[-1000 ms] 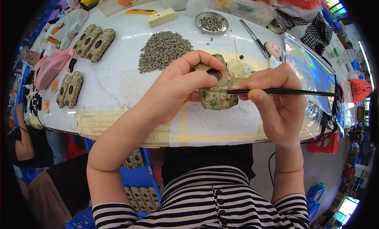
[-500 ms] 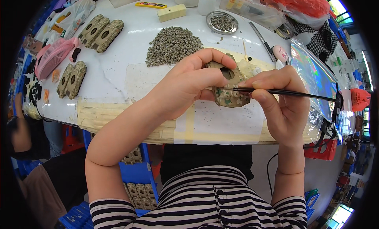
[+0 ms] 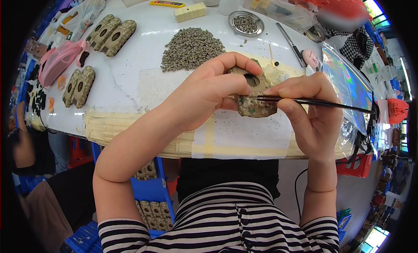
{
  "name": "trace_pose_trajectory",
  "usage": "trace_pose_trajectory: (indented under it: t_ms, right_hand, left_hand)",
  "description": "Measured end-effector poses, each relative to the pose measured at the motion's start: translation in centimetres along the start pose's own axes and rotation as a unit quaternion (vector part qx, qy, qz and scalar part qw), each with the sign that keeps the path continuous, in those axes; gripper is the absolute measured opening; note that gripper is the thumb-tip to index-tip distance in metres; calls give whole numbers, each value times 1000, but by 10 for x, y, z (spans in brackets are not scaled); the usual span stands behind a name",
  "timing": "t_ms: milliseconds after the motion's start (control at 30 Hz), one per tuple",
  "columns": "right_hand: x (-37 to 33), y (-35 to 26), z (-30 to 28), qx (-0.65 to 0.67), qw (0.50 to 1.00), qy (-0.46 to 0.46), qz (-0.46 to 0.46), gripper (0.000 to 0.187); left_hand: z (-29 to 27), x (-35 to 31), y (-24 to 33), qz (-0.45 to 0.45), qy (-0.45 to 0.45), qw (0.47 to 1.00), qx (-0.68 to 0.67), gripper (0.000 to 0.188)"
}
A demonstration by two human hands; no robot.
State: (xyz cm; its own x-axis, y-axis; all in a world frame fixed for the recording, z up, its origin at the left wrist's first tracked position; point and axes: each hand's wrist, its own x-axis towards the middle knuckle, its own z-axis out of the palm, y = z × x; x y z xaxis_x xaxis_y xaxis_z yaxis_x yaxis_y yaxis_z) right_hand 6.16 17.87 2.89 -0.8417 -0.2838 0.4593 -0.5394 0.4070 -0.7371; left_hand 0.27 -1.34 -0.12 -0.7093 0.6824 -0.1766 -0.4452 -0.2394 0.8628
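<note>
White round bench [image 3: 143,57] is seen filling the upper half of the frame; its near edge is bound in pale tape strips. A sheet of white paper [image 3: 244,133], dotted with fine specks, is laid over that edge at centre.

Left hand [image 3: 209,94] is seen at centre frame, closed around a camouflage-patterned piece [image 3: 252,105] with a round hole in its tan upper part; the piece is held clear above the paper, thumb across its front, fingers curled over its top.

Right hand [image 3: 307,111] is placed just right of the piece, pinched shut on a thin dark tool [image 3: 313,102] that lies nearly level. The tool's tip is set against the piece's patterned face; its tail is run out toward the right rim.

A heap of small grey-brown bits [image 3: 190,47] is noted above the left hand. An iridescent plastic bag [image 3: 344,78] is spread at right.

Three similar pieces [image 3: 109,33] are lined up at upper left, two more [image 3: 78,86] below them at left. A pink mesh item [image 3: 58,61] lies between those groups, at the bench's left edge.

A round metal dish [image 3: 246,23] of small bits is set at top centre, with a cream block [image 3: 190,12] just left of it.
</note>
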Motion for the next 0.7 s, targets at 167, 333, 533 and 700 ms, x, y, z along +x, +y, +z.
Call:
trace_pose_trajectory:
  t_ms: [167,333,533,700]
  right_hand:
    - [-1,0,-3,-11,1000,-15,3,17]
    - [-1,1,-2,-10,1000,-18,8,17]
    - [0,0,-2,-13,1000,-18,10,16]
    - [0,0,-3,-13,1000,-18,12,16]
  left_hand:
    - [0,0,0,-4,-1,1000,3,33]
    - [-1,0,-1,-3,-2,1000,0,32]
    - [-1,1,-1,-5,-7,1000,-1,32]
    - [-1,1,-1,-4,-3,1000,1,32]
